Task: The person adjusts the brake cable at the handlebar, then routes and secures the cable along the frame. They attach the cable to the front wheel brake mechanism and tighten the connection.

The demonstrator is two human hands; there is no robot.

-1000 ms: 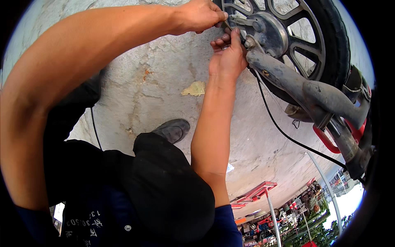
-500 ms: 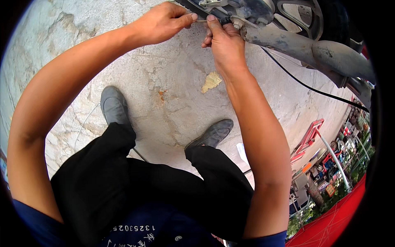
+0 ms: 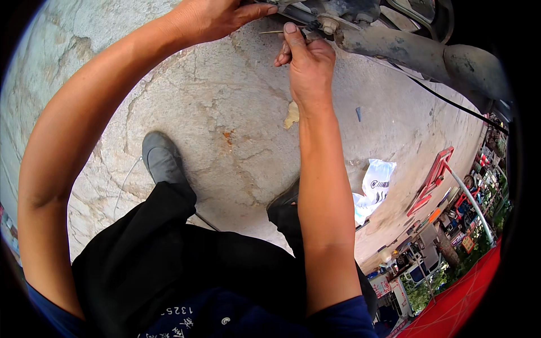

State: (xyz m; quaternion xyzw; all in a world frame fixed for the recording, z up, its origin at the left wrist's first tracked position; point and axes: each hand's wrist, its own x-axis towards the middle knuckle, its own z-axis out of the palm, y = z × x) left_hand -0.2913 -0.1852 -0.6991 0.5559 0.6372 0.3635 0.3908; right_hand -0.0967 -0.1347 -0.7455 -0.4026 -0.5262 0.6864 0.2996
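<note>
My right hand (image 3: 311, 59) is closed beneath the metal underside of a motorbike-like vehicle (image 3: 344, 8), at the top. Its thumb presses a thin, stiff wire (image 3: 271, 32) against the fingers, and the bare end sticks out to the left. Just beyond that thumb is a small black ribbed piece, beside a bolt with a nut (image 3: 328, 25). At the top edge, my left hand (image 3: 217, 18) has its thumb stretched rightward to a dark bar of the vehicle. The wire is clear of this hand, whose other fingers are mostly cut off by the frame.
A thick grey pipe (image 3: 394, 48) runs off to the right, with a black cable (image 3: 445, 100) below it. On the cracked concrete (image 3: 242, 101) lie a dry leaf (image 3: 292, 115) and a white plastic bag (image 3: 376, 183). A red metal frame (image 3: 431, 183) and clutter stand at right.
My left hand has let go of the wire and moved up toward the dark bar. My right hand keeps its pinch. The view has shifted, bringing more of the white bag into sight.
</note>
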